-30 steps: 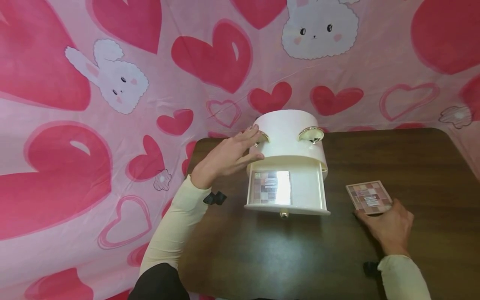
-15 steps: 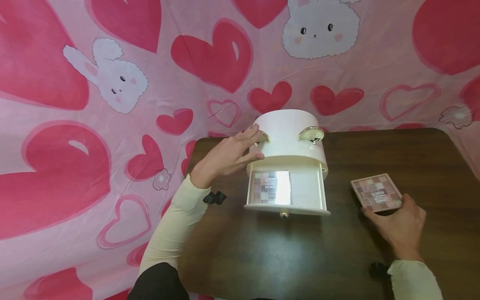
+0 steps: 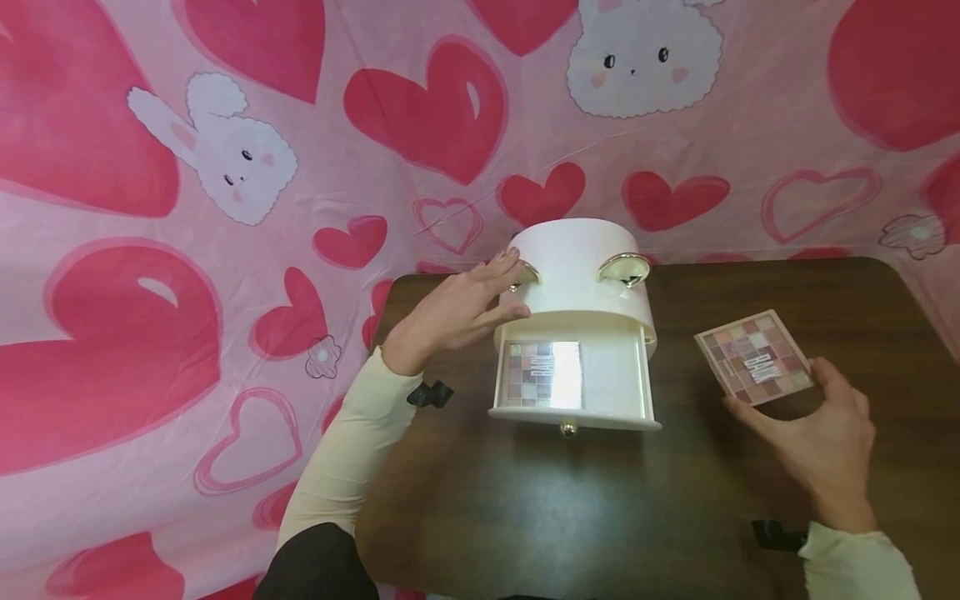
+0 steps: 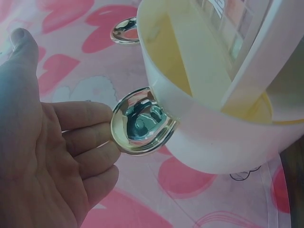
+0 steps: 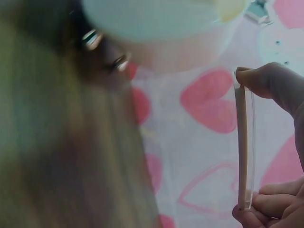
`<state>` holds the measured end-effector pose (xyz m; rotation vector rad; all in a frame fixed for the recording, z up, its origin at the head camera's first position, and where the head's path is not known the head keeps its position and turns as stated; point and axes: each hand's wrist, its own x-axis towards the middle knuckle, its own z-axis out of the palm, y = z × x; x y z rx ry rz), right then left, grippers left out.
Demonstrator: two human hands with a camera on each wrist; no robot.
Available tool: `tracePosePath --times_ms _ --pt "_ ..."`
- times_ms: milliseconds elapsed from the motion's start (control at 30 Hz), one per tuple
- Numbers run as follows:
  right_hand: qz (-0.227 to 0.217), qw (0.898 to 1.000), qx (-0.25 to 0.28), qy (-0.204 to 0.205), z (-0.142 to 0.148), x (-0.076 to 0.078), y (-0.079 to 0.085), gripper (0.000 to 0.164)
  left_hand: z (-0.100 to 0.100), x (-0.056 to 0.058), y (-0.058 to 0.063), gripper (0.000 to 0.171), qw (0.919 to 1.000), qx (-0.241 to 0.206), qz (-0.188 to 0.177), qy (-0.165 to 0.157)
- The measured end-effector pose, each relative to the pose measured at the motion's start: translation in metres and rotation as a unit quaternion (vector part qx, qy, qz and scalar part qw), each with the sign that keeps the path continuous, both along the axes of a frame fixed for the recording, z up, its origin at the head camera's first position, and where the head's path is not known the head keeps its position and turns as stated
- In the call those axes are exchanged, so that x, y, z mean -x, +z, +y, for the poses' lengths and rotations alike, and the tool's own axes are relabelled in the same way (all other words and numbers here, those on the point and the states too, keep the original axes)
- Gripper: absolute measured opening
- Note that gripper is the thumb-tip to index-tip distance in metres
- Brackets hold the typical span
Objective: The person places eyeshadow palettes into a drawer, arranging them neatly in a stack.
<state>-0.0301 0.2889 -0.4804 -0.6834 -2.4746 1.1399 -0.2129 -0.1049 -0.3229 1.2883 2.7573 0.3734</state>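
My right hand (image 3: 828, 442) pinches an eyeshadow palette (image 3: 753, 358) by its opposite edges, between thumb and fingers. In the right wrist view that palette (image 5: 243, 147) shows edge-on, with a clear lid. A white rounded box (image 3: 570, 258) stands at the table's back, its drawer (image 3: 615, 379) pulled out toward me. A second eyeshadow palette (image 3: 531, 375) lies in the drawer's left half, glare across its lid. At the box's left side is my left hand (image 3: 457, 312), fingers straight. The left wrist view shows its fingertips against a gold ear-shaped piece (image 4: 142, 121) on the box.
A second gold ear-shaped piece (image 3: 624, 270) sticks out at the box's right. The drawer front has a small gold knob (image 3: 568, 427). Behind the dark wooden table (image 3: 555, 517) hangs a pink cloth (image 3: 420, 208) with hearts and rabbits.
The right hand has moved to the right and up with its palette, which has risen from the table and turned a little. The left hand, box and drawer have stayed where they were.
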Motion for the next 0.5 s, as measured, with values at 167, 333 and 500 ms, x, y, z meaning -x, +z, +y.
tracePosePath --times_ms 167,333,500 --pt "0.042 0.999 -0.009 0.015 -0.007 0.000 0.015 0.110 0.001 0.001 0.002 0.067 0.9999 0.012 -0.001 0.001" --pt "0.073 0.997 -0.019 0.027 -0.015 0.001 0.031 0.109 0.001 0.001 0.002 0.069 0.9998 0.017 -0.006 0.003" --pt "0.072 0.996 -0.012 0.057 -0.022 0.001 0.045 0.110 0.001 0.000 0.002 0.070 0.9999 0.014 -0.007 0.003"
